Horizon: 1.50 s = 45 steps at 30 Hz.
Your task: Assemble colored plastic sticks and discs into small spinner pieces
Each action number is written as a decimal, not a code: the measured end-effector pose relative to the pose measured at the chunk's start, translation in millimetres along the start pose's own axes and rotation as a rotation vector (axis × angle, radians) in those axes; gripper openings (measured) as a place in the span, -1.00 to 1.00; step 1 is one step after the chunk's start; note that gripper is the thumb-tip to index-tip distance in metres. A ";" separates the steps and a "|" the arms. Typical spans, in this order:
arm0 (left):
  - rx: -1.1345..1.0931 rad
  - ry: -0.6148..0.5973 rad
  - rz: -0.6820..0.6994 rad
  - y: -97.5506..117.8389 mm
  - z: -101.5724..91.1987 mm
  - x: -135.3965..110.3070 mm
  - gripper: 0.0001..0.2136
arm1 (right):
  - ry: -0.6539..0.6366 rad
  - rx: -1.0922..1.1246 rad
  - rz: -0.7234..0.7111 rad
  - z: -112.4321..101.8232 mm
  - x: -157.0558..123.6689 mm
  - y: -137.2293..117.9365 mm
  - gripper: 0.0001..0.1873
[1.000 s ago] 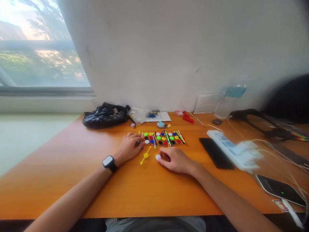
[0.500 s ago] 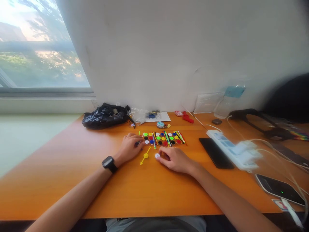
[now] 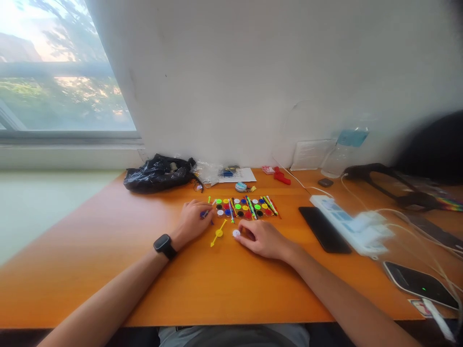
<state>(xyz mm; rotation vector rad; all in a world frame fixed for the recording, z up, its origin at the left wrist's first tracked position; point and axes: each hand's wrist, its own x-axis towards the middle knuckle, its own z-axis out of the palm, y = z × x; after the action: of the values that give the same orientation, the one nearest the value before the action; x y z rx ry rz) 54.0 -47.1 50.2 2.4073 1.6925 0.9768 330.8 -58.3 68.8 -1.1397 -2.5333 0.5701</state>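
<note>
My right hand (image 3: 265, 237) rests on the table with its thumb and forefinger pinching a small white disc (image 3: 236, 233). Left of that disc lies a yellow arrow (image 3: 218, 233) with a round yellow disc at its middle. My left hand (image 3: 196, 217), wearing a black watch on the wrist, is at the left end of a colourful group. Its fingers are bent together over small blue and white pieces (image 3: 204, 214); what they grip is partly hidden. The group holds rows of coloured discs (image 3: 226, 212), with bundles of thin coloured arrows (image 3: 251, 207) between them.
Behind the pieces are a black plastic bag (image 3: 159, 173), a white paper sheet (image 3: 244, 174), a round tin-like object (image 3: 240, 187) and a red item (image 3: 281, 176). To the right lie a black phone (image 3: 321, 229), a white power strip (image 3: 336, 217) with cables, and another device (image 3: 419, 284).
My left fingers have shifted slightly, and more of the blue pieces beneath them shows. The right hand keeps its pinch on the white disc in the same place.
</note>
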 end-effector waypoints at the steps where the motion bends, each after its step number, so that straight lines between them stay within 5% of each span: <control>1: 0.002 0.008 -0.002 -0.6 0.4 0.0 -0.77 | 0.000 0.001 0.000 0.1 0.0 0.0 -0.66; 10: -0.009 0.094 -0.042 -4.5 3.1 2.5 -0.80 | 0.000 0.006 0.002 0.2 0.5 1.6 -0.67; 25: -0.015 0.063 -0.002 1.0 2.6 0.4 -0.82 | -0.001 0.003 0.007 1.0 0.6 1.4 -0.67; 39: -0.209 0.202 -0.030 7.3 4.7 -2.1 -0.80 | -0.009 0.000 0.007 -0.5 0.7 0.5 -0.66; 45: -0.330 0.199 0.061 12.2 4.5 -9.7 -0.77 | 0.002 0.004 0.004 1.6 0.5 1.8 -0.68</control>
<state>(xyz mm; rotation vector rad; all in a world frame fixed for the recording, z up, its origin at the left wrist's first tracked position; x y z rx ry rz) 64.5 -59.0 46.6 2.2190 1.3801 1.4192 331.0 -57.3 66.6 -1.1431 -2.5277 0.5738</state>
